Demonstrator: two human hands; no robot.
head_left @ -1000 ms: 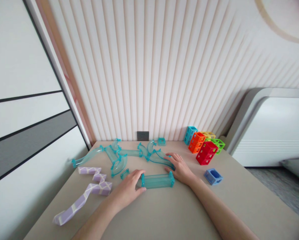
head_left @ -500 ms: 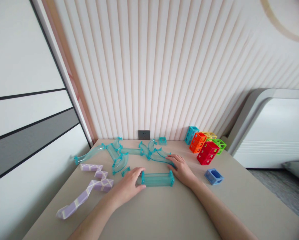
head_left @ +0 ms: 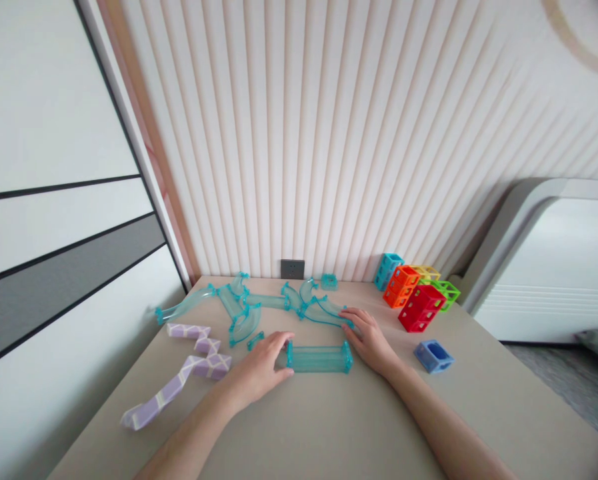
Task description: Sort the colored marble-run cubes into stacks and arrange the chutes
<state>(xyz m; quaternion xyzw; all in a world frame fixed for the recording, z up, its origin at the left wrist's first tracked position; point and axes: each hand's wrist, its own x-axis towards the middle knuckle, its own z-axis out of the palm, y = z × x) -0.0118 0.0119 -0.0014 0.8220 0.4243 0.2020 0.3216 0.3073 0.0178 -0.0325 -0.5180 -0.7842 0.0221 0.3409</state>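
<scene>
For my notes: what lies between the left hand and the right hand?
In the head view, a straight, translucent teal piece lies between the left hand and the right hand.

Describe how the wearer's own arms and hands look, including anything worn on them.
The left hand and right hand are ungloved. Both forearms are bare as far as they show, with no sleeve in view. No watch, bracelet, ring or marking can be made out.
</scene>
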